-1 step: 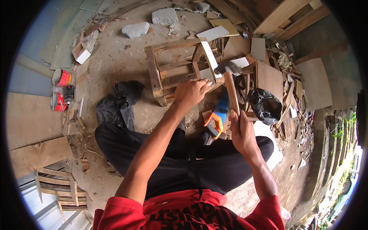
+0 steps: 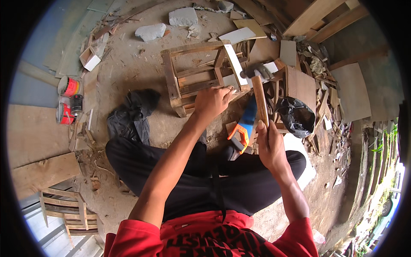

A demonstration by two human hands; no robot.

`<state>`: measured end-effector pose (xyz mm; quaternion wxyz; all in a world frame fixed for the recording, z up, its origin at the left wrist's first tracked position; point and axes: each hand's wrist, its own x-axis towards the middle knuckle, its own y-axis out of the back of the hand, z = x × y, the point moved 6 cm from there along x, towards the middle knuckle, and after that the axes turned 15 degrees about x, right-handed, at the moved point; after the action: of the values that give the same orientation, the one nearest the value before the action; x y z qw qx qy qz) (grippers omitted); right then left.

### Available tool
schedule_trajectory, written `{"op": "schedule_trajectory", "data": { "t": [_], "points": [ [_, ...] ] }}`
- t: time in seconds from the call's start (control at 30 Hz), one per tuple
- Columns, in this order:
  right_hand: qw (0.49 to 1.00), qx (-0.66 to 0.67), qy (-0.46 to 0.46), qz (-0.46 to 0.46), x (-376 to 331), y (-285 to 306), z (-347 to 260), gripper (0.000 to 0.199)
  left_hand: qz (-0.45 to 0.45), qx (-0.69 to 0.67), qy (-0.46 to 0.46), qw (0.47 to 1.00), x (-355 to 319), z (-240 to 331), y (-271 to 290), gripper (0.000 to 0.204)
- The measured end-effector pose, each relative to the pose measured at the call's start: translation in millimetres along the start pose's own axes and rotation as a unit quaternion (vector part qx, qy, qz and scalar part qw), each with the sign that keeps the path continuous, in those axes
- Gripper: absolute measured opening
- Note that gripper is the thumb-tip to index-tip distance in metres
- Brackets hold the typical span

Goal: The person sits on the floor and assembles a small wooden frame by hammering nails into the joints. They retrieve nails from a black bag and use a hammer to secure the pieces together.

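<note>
A brown wooden frame (image 2: 172, 83) with several crossbars lies on the ground before my crossed legs. Along its right side runs a white strip (image 2: 233, 62). My left hand (image 2: 212, 103) is closed in a pinch at the frame's near right corner; whatever the fingertips hold is too small to make out. Wrapped round the wooden handle of a claw hammer (image 2: 260, 98) is my right hand (image 2: 272, 147). The hammer's dark head is raised just right of that corner. Between the hands and my legs lies a handsaw (image 2: 243, 133) with an orange and black handle and a blue blade.
Black plastic sheeting (image 2: 132, 115) lies left of the frame. Red cans (image 2: 67, 87) stand at the far left. A wooden box (image 2: 299, 83) and a black plastic bag (image 2: 296, 118) are on the right, beside heaped wood scraps (image 2: 323, 100). Pale blocks (image 2: 183, 17) lie beyond the frame.
The hammer head has shifted very slightly up and to the right. My left hand stays at the frame's corner.
</note>
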<state>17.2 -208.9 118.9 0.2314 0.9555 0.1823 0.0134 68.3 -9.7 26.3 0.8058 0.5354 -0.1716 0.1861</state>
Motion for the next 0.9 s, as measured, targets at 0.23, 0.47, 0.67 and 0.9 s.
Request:
{"op": "schedule_trajectory", "data": {
  "t": [0.23,0.47,0.67,0.9],
  "points": [
    [0.999,-0.02,-0.013,-0.025,0.5,-12.8,14.3,0.033,-0.166,0.059,-0.029,0.984,3.3,-3.9,-7.9,0.041],
    [0.997,-0.02,-0.074,-0.01,-1.1,-12.0,8.4,0.041,-0.18,0.067,-0.026,0.981,4.3,-9.2,-17.1,0.038],
    [0.986,0.144,0.086,0.016,-7.7,3.9,-41.0,0.04,-0.196,0.085,-0.002,0.977,4.4,-9.7,-17.6,0.035],
    [0.999,-0.033,-0.025,-0.027,-8.1,-6.2,19.4,0.04,-0.152,0.117,-0.029,0.981,2.4,-6.0,-15.8,0.033]
  ]
}}
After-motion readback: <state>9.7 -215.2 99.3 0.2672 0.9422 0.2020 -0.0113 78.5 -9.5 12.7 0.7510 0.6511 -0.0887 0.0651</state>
